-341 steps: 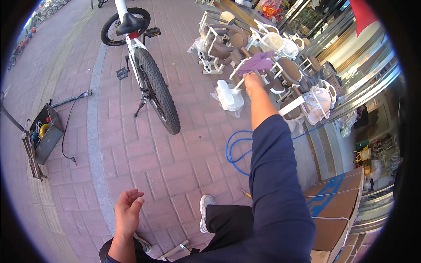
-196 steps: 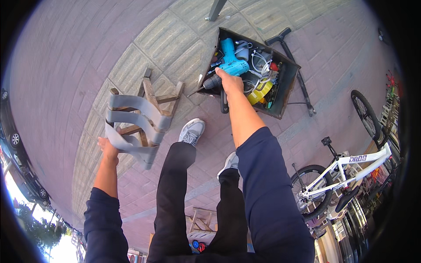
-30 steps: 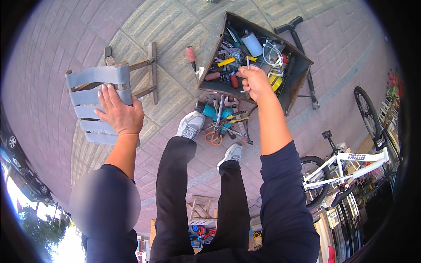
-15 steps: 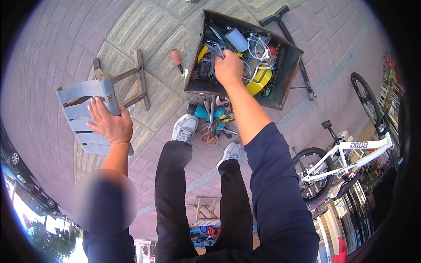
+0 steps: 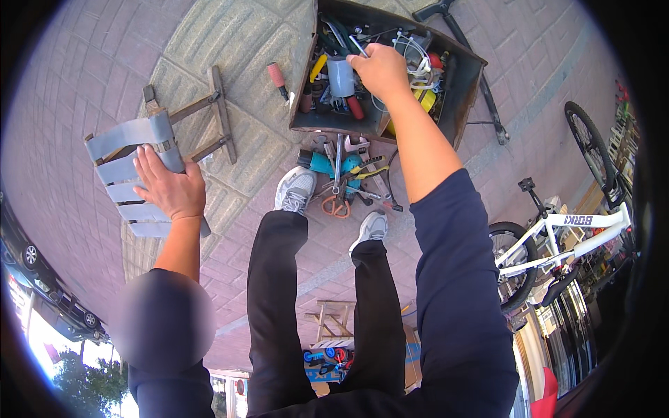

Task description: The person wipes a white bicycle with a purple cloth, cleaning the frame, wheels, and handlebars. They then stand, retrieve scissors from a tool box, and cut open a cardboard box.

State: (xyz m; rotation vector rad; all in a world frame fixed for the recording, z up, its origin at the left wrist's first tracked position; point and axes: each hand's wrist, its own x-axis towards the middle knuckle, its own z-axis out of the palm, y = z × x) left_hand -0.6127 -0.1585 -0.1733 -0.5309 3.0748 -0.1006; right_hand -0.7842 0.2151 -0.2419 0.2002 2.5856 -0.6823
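My left hand (image 5: 171, 187) lies open, fingers flat, on a wooden folding stool (image 5: 125, 167) with a seat of grey straps. My right hand (image 5: 383, 73) reaches into a rusty metal toolbox (image 5: 348, 127), fingers closed around a thin metal rod (image 5: 357, 46) that points up and left; its other end is hidden. A pale blue cylinder (image 5: 341, 76) sits just left of that hand, with a red handle (image 5: 355, 106) below it. White cable ties (image 5: 416, 59) and a yellow round thing (image 5: 425, 99), partly behind my forearm, lie to the right.
Left of the box lies a red-handled screwdriver (image 5: 277, 75). Pliers, wrenches and a teal power tool (image 5: 319, 162) are heaped between the box and my shoes. A black T-handled pump (image 5: 463, 59) lies beyond the box. A white bicycle (image 5: 564, 237) stands at right.
The pale blue cylinder has moved down and left within the box, and the red handle now shows. My right hand has moved slightly up and right, still holding the rod. My left hand stays on the stool.
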